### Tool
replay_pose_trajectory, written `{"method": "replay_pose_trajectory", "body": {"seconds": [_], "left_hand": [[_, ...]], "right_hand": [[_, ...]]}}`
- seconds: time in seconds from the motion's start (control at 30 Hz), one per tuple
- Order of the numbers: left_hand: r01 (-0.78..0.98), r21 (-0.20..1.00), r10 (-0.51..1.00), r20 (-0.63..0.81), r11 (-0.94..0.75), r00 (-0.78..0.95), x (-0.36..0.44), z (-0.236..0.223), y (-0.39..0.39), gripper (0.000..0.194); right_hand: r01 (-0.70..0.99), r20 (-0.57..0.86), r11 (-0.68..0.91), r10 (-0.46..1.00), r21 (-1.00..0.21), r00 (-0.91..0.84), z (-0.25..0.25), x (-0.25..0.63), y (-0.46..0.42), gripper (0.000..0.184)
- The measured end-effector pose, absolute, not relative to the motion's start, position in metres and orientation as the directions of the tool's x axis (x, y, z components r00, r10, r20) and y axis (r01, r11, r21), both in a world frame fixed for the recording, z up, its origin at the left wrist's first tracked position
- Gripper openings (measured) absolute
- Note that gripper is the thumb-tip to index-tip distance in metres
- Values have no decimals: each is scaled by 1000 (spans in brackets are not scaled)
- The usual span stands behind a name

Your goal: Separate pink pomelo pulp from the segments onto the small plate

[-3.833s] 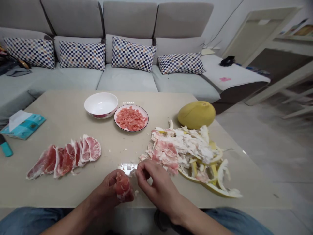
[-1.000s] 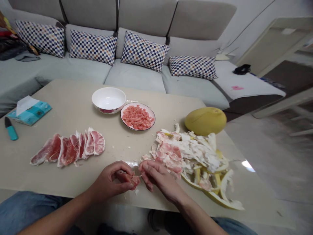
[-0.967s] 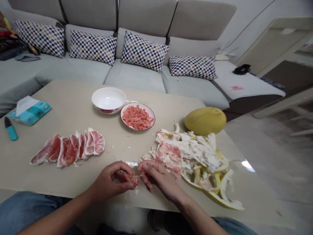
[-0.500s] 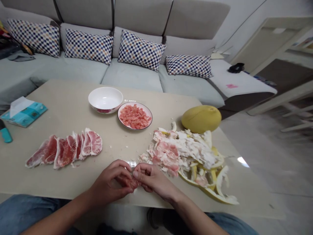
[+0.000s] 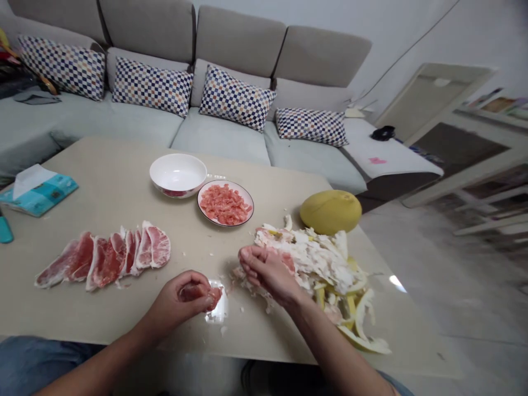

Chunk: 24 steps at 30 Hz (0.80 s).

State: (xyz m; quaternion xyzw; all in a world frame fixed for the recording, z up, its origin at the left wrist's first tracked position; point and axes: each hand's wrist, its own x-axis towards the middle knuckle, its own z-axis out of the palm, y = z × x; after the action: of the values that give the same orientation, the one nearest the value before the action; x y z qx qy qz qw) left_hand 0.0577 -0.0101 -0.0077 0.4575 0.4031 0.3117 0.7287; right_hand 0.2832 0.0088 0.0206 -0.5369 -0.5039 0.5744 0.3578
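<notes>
My left hand (image 5: 175,302) is curled around a peeled pomelo segment (image 5: 212,299), whose pink flesh shows past the fingertips above the table. Apart from it, my right hand (image 5: 270,272) hovers at the near left side of the heap of pomelo pith and skins (image 5: 317,256). Its fingers are pinched together; whatever they hold, if anything, is hidden. Beyond the hands, a dark-rimmed plate (image 5: 203,213) carries loose pink pomelo pulp (image 5: 226,204). A row of pomelo segments in their skins (image 5: 109,258) lies to the left.
A white bowl (image 5: 178,171) stands behind the plate. At the right, a whole yellow pomelo (image 5: 330,212) lies behind the heap, with curved rind strips (image 5: 365,316) nearer me. A blue tissue pack (image 5: 41,192) sits far left. Behind the table (image 5: 103,159) is a sofa (image 5: 225,140).
My hands have come apart. The right moved up and rightward to the heap's edge, while the left shifted slightly left with the pomelo segment. The camera view has tilted slightly.
</notes>
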Motion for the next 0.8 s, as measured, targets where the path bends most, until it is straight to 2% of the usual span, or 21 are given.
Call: {"method": "replay_pose_trajectory", "body": {"seconds": [0.17,0.27,0.37,0.57,0.8], "left_hand": [[-251,850,843,-334,463,421,53,-10,-2,22],[-315,791,820,-369,524,437,50,-10,1,22],[-340,772,813,-366,538,453,48,-10,2,20],[-330,808,835,-324,489,444,49,-9,0,19],[-288,861,867,-287,420,407,50,-8,0,20]], "right_hand": [[374,-104,-84,994,-924,-33,28,292,88,27],[558,8,-16,999,-829,41,27,290,129,13],[700,124,59,991,-712,43,29,286,151,5],[824,291,182,956,-536,-22,34,289,161,13],[810,359,297,926,-506,-115,28,302,156,37]]}}
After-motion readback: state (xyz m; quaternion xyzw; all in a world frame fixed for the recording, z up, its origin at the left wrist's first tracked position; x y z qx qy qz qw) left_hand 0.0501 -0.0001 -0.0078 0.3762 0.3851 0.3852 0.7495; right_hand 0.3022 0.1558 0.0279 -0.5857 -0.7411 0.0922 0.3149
